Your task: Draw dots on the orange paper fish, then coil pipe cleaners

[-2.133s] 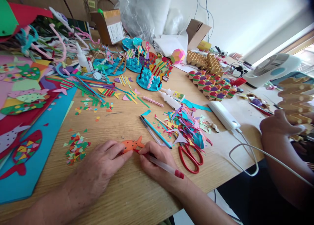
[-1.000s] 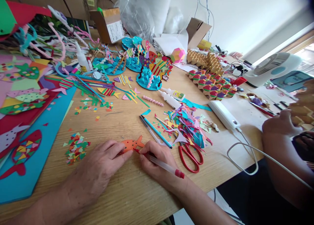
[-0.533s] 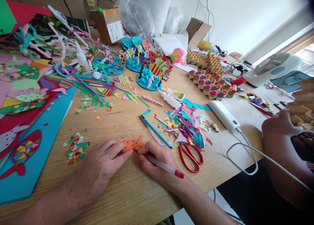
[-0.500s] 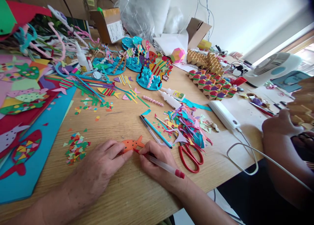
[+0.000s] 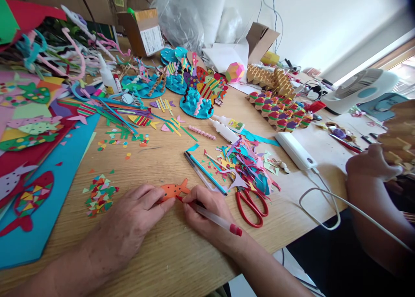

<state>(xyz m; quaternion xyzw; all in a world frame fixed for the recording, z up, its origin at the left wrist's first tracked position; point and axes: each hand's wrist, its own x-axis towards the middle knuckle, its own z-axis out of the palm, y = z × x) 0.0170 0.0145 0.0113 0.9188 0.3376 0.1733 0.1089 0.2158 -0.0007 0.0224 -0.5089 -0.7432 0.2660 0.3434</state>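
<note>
Fish [image 5: 171, 191], held by left hand [image 5: 141, 215], long axis crosswise, tail pointing rightward from it; pen [image 5: 214, 218], gripped by right hand [image 5: 205, 206], tip leftward.

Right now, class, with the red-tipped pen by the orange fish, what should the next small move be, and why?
Perhaps one small mark with the red-tipped pen on the orange fish, near its tail: the left hand holds the spotted body, and the right hand has the pen's tip by the fish's lower edge. Whether tip and paper touch is hard to tell.
</note>
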